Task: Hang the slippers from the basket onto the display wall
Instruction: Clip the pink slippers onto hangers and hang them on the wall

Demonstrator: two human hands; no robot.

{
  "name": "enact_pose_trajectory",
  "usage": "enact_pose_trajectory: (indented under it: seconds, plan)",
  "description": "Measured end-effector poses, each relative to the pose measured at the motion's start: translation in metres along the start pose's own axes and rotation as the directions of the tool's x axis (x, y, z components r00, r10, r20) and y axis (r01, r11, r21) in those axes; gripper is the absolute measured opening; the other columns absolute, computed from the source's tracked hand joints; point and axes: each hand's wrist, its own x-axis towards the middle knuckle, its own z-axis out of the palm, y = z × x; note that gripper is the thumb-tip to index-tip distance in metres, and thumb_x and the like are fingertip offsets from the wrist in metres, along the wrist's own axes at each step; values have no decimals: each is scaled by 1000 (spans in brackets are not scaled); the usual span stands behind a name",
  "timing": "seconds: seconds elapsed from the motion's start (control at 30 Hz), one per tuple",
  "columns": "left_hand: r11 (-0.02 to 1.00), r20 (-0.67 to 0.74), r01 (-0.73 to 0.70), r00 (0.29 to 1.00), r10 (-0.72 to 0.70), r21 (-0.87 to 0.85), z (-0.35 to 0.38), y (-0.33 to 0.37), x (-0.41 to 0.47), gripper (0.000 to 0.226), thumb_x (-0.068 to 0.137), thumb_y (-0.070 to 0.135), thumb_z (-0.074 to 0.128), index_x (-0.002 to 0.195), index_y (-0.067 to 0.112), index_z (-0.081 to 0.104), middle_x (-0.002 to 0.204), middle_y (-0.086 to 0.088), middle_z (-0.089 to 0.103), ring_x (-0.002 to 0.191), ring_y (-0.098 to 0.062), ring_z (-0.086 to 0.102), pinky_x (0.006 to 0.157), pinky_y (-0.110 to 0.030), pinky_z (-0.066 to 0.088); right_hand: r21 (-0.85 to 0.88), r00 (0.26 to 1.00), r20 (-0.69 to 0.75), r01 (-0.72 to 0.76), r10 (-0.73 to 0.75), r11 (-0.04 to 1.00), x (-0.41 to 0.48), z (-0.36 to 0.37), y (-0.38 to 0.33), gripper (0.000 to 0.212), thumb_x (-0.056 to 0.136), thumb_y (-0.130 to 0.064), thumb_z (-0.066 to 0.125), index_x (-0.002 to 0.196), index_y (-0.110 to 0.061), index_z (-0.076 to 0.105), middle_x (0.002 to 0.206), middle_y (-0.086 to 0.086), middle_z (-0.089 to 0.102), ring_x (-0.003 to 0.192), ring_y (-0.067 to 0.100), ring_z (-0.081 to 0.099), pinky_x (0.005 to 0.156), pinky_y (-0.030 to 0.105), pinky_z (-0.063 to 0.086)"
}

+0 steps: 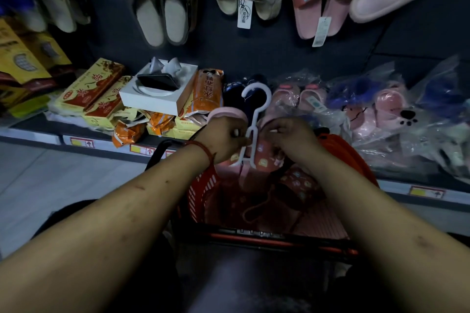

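Observation:
A pair of pink slippers with red patterned straps [264, 160] hangs on a white plastic hanger [255, 119] just above the red basket [203, 185]. My left hand [223, 140] grips the left slipper and the hanger's stem. My right hand [290, 137] pinches the hanger and the right slipper from the other side. Another pair of the same slippers [295, 185] lies inside the basket. The dark display wall [254, 48] rises behind, with several pairs hanging on it, among them a matching pink pair [320, 0].
A low shelf [419, 185] runs under the wall. On it lie yellow and orange packets [101, 94], a white box with a phone on it [157, 94], and bagged slippers [381, 114] at the right. Pale floor lies at the left.

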Motion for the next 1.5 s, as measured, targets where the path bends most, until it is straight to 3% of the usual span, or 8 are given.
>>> enact_pose_trajectory:
  seconds: [0.23, 0.47, 0.6, 0.73, 0.87, 1.0, 1.37, 1.5]
  plan:
    - [987, -106, 84, 989, -99, -136, -4, 3, 0, 14, 79, 22, 82, 87, 11, 78, 86, 4, 70, 65, 6, 54, 58, -1, 34, -139, 997, 46, 72, -66, 988, -2, 4, -1, 7, 86, -3, 71, 89, -8, 74, 85, 6, 73, 61, 10, 68, 53, 21, 54]
    - [973, -27, 67, 997, -75, -222, -6, 9, 1, 13, 82, 17, 80, 94, 13, 78, 95, -1, 74, 67, 8, 60, 63, -4, 42, 60, 985, -32, -170, 172, 984, -8, -5, 1, 12, 89, 2, 63, 85, -8, 69, 73, 17, 72, 58, 31, 72, 52, 30, 54]
    - [947, 171, 117, 983, -67, -298, -8, 8, -7, 38, 86, 2, 72, 116, 25, 67, 106, 3, 71, 93, -10, 67, 81, -26, 55, 169, 969, -110, -203, 223, 964, -20, -10, 4, 20, 90, 5, 61, 79, -11, 65, 68, 16, 70, 59, 29, 70, 58, 35, 57]
    - [846, 10, 225, 968, -252, -484, -7, 21, -14, 22, 86, -12, 63, 99, 6, 59, 79, -2, 61, 66, -13, 57, 55, -15, 49, 182, 973, -132, -163, 188, 970, -33, -16, 0, 24, 91, 7, 58, 78, -12, 62, 70, 19, 70, 65, 33, 72, 59, 35, 58]
    - [790, -60, 212, 952, -299, -575, -14, 32, -11, 19, 88, -8, 65, 87, 11, 64, 78, 2, 63, 67, -11, 57, 57, -16, 49, 214, 975, -179, -89, 129, 973, -40, -30, -18, 26, 91, 7, 56, 77, -14, 63, 72, 22, 71, 72, 40, 72, 60, 37, 58]
    - [821, -69, 155, 971, -228, -549, -36, 54, -3, 8, 81, 11, 80, 87, 13, 76, 62, 8, 69, 64, -5, 65, 63, -20, 54, 245, 975, -202, -38, 89, 969, -42, -55, -43, 28, 87, 8, 59, 75, -16, 67, 67, 17, 72, 65, 32, 72, 59, 34, 56]
    - [828, -209, 26, 963, -172, -560, -125, 145, 51, 8, 76, 8, 83, 83, 7, 78, 78, -17, 74, 67, -24, 67, 67, -43, 60, 258, 940, -335, 34, 56, 966, -21, -136, -146, 13, 80, -2, 77, 91, -4, 71, 67, 11, 67, 48, 17, 58, 49, 24, 50]
    - [851, -252, -2, 956, -153, -525, -159, 178, 72, 6, 78, 9, 82, 81, 9, 77, 72, -9, 74, 61, -18, 66, 59, -30, 60, 231, 934, -358, 73, 15, 970, -13, -164, -184, 15, 81, -3, 78, 93, -6, 70, 75, 10, 68, 42, 11, 56, 41, 18, 44]
